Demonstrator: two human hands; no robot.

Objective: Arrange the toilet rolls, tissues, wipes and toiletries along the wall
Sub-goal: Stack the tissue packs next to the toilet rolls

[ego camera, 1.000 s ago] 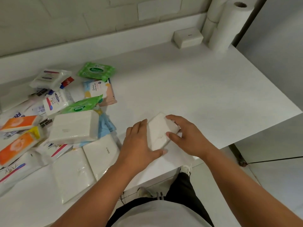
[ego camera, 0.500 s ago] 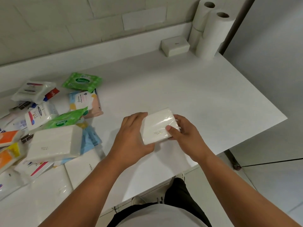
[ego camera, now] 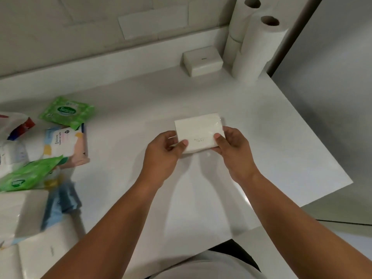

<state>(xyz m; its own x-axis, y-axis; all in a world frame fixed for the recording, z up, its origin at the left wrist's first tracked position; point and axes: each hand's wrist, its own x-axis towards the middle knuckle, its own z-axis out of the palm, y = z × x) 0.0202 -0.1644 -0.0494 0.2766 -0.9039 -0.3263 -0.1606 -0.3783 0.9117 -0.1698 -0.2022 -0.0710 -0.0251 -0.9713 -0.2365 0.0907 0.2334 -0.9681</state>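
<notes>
Tissue pack, carried forward since a second ago, sits pinched between left hand and right hand, likely bound one o'clock beside the wall pack.

White plastic-wrapped rectangular tissue pack: broad face up, pinched at both short ends by left hand and right hand, above mid white counter. Second white tissue pack: flat at the counter's back edge, just beside upright stacked white toilet rolls in the far right corner. Green wipes pack, pastel wipes pack and more white tissue packs: jumbled at left.
</notes>
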